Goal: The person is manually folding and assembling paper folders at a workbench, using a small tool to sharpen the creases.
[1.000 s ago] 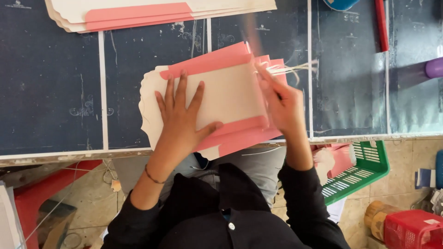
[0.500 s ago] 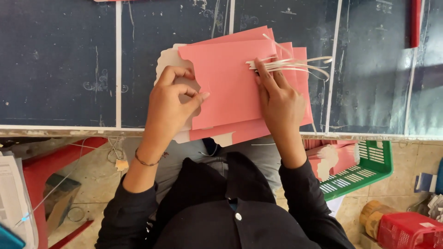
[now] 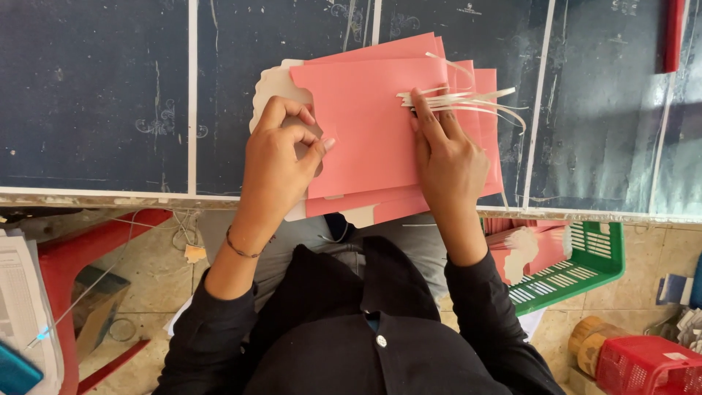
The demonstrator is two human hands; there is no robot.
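While the left hand [image 3: 281, 157] pinches the left edge of the flat pink paper bag [image 3: 369, 128] between thumb and curled fingers, the right hand [image 3: 446, 157] lies on the bag's right part with its fingers stretched forward. The right fingertips [image 3: 418, 99] press down on a bundle of thin white cord handles [image 3: 461, 99], which fan out to the right over the bag's edge; the hand presses rather than closes round them.

The top bag lies on a loose stack of more flat pink paper bags [image 3: 486, 124], whose edges show fanned out to the right and below it. Under the stack, at the left, a cream card with a scalloped edge [image 3: 272, 86] sticks out, touching the back of the left hand's fingers. All of this rests on the dark blue worktable with white dividing lines [image 3: 95, 95], near its front edge, just in front of the person's black-sleeved body.

A thin bracelet [image 3: 241, 247] circles the left wrist. Below the table edge, to the right, a green plastic basket [image 3: 592, 260] on the floor holds more pink and cream pieces (how many cannot be told). A red plastic crate [image 3: 643, 366] sits in the lower right corner, and a red plastic stool [image 3: 95, 238] stands at the left beside a stack of printed paper [image 3: 22, 292].
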